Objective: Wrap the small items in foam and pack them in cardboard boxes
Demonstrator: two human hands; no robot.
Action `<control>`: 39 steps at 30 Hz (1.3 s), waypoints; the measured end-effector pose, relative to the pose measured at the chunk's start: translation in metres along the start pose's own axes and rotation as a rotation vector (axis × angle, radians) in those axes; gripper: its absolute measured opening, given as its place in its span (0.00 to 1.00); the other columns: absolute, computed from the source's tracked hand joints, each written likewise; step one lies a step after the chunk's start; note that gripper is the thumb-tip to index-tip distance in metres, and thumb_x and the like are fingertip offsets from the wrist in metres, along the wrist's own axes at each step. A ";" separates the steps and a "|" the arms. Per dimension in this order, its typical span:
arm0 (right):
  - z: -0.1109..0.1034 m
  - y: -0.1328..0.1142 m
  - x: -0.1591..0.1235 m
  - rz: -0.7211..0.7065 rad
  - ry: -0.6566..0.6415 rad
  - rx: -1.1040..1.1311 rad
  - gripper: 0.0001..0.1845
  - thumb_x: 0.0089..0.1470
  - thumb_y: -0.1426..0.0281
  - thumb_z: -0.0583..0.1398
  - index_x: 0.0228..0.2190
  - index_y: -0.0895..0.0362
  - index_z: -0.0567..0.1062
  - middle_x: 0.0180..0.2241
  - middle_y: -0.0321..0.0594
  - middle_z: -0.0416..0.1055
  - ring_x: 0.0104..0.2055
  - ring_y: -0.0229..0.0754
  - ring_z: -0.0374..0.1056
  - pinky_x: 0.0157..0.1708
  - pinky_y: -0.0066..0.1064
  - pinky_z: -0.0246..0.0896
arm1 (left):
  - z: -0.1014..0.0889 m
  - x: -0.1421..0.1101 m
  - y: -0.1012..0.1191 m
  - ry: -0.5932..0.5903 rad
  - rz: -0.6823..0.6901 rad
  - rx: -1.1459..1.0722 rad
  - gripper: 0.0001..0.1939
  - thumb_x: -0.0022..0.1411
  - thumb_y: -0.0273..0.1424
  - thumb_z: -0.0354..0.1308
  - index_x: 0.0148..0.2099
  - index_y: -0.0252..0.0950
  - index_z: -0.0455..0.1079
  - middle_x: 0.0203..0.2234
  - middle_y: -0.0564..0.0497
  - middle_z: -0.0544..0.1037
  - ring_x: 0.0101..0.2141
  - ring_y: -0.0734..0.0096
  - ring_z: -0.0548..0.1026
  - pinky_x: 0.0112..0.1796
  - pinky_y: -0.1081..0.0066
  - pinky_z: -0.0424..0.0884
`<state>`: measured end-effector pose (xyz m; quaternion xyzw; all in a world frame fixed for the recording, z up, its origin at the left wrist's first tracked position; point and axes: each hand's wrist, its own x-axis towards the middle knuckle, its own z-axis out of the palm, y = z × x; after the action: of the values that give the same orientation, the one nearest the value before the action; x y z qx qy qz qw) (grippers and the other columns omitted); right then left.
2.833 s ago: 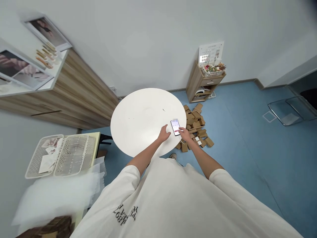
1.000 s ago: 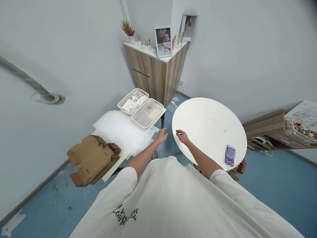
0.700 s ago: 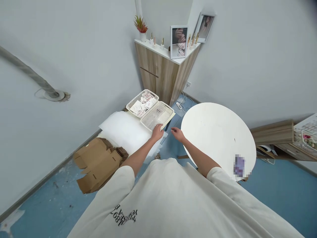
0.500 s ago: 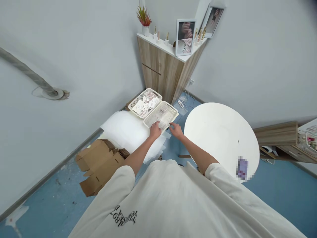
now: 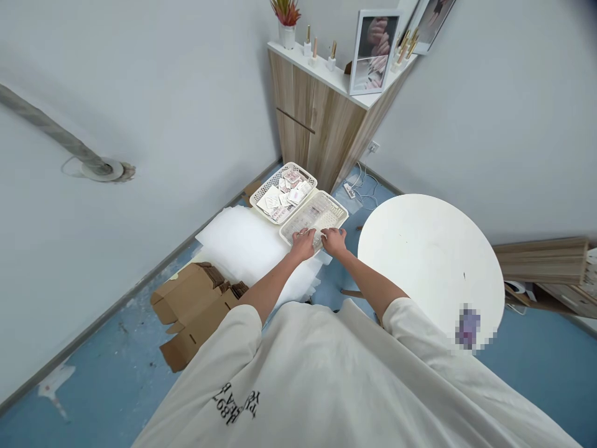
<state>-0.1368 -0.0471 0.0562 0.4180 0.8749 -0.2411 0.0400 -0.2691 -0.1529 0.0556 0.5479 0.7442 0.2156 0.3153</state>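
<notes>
Currently, in the head view, the left hand [image 5: 303, 244] curls slightly parted fingers over the near end of a white, rectangular perforated plastic basket [image 5: 339, 214] holding clear plastic pieces [image 5: 308, 218], while the right hand [image 5: 334, 242] bends its fingers at that basket's near right edge; I cannot tell whether either grips anything. Left of the basket sits a matching white perforated tray [image 5: 272, 183] of pale printed cards [image 5: 283, 194], and to its right a round white table [image 5: 420, 249].

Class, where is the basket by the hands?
Near the head view's centre, the basket sits right of the other basket, left hand and right hand at its near edge.
</notes>
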 end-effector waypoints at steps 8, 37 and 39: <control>-0.007 -0.004 0.013 0.013 -0.028 -0.215 0.21 0.63 0.71 0.51 0.53 0.56 0.75 0.52 0.52 0.75 0.63 0.56 0.57 0.65 0.58 0.29 | -0.007 -0.001 -0.001 0.025 0.006 0.136 0.37 0.57 0.18 0.51 0.69 0.40 0.55 0.66 0.42 0.63 0.66 0.56 0.57 0.61 0.52 0.50; -0.013 -0.005 0.069 0.109 -0.178 -0.319 0.15 0.59 0.68 0.61 0.46 0.60 0.79 0.50 0.58 0.73 0.58 0.61 0.61 0.62 0.54 0.36 | -0.003 -0.005 -0.006 0.011 0.072 0.325 0.30 0.60 0.21 0.50 0.64 0.38 0.65 0.66 0.42 0.63 0.66 0.52 0.58 0.59 0.51 0.54; -0.025 -0.005 0.064 0.114 -0.162 -0.290 0.14 0.61 0.67 0.59 0.45 0.59 0.79 0.49 0.56 0.74 0.57 0.59 0.62 0.61 0.52 0.40 | -0.004 -0.002 -0.001 0.027 0.058 0.306 0.30 0.60 0.21 0.50 0.65 0.38 0.65 0.67 0.42 0.63 0.65 0.52 0.59 0.60 0.50 0.55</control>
<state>-0.1786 0.0076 0.0623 0.4361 0.8693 -0.1425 0.1839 -0.2719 -0.1553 0.0585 0.6081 0.7563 0.1161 0.2117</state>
